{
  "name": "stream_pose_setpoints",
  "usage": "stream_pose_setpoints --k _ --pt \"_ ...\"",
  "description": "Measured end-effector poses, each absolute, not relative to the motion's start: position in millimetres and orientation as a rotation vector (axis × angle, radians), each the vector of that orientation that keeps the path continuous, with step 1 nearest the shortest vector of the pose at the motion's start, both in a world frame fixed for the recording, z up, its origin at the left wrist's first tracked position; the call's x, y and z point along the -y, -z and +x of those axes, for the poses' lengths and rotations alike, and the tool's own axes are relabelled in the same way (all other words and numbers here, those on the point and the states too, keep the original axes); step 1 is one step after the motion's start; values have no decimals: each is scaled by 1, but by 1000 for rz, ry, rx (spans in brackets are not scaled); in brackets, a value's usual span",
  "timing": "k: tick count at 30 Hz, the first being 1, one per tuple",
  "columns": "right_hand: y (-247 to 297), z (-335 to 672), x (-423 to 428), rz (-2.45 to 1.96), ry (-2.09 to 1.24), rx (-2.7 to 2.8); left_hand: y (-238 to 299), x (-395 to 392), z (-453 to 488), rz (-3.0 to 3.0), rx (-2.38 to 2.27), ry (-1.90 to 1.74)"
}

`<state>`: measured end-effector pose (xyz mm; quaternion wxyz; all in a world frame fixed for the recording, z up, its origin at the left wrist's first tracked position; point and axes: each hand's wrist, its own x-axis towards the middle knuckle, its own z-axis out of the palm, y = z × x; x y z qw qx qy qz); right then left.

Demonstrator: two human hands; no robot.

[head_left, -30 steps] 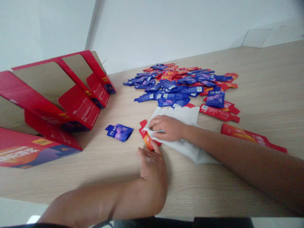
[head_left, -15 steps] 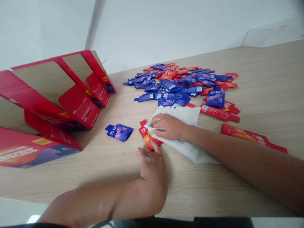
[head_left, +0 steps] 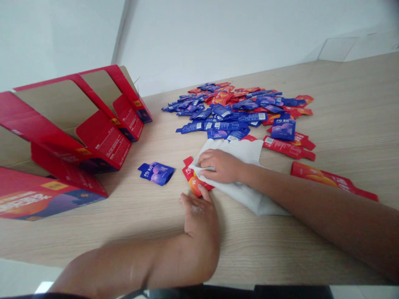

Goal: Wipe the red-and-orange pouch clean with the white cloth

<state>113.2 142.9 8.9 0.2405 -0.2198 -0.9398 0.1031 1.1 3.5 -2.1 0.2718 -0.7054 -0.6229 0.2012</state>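
My right hand (head_left: 220, 166) is closed on a white cloth (head_left: 246, 151), which lies bunched under its fingers and spreads beneath the wrist. A red pouch (head_left: 192, 179) with an orange print lies flat on the table, its right part covered by the cloth. At the pouch's near edge, my left hand (head_left: 199, 207) rests with its fingers apart, one fingertip touching the pouch. To the left a single blue pouch (head_left: 157, 173) lies by itself.
Open red cardboard boxes (head_left: 107, 145) stand along the left. Beyond the cloth spreads a heap of blue and red pouches (head_left: 224, 112). Another red pouch (head_left: 330, 179) lies to the right, partly behind my right forearm. A white wall (head_left: 249, 37) backs the wooden table (head_left: 264, 253).
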Motion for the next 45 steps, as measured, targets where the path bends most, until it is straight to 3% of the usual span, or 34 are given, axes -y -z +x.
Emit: stream_pose_setpoints --k 7,14,25,35,45 --pt "-9 113 -143 -635 -261 2559 -2 -3 3 -1920 1702 -562" --pt "-11 114 -141 -332 -339 2573 -3 -4 3 -1917 1737 -517" --pt "-9 114 -144 -610 -299 2558 -1 -2 3 -1892 1684 -498" --pt "-11 114 -139 -342 -341 2574 -3 -2 3 -1919 1722 -468" --pt "-10 114 -143 -600 -291 2560 -2 -2 2 -1911 1701 -474"
